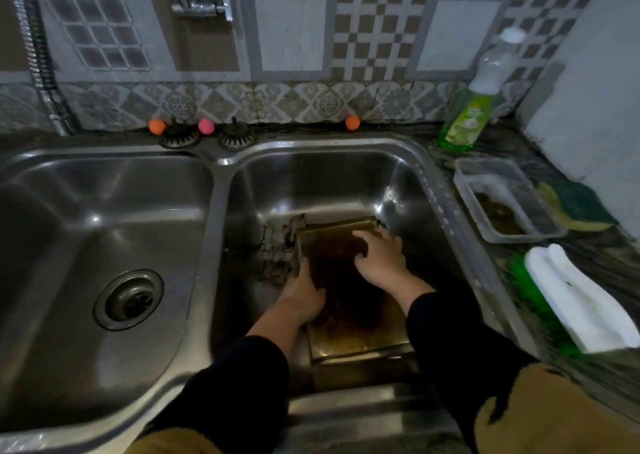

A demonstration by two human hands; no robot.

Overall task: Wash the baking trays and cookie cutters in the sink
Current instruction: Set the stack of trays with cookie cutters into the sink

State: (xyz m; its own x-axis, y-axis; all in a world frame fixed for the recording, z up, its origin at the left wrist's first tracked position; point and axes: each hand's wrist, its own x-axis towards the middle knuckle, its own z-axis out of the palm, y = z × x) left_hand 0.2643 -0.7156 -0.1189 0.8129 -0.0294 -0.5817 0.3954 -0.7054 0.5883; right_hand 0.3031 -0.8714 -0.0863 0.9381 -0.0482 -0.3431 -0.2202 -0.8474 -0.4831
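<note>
Both hands on the baking tray (349, 301): left hand (304, 294) grips its edge; right hand (379, 257) presses spread; long axis runs away from the camera.

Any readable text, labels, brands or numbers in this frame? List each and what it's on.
No text can be read.
Green bottle: its label carries print, too blurred to make out.
Tray, sink, clear tub, wall tiles: no lettering visible, patterns only on the tiles.
</note>
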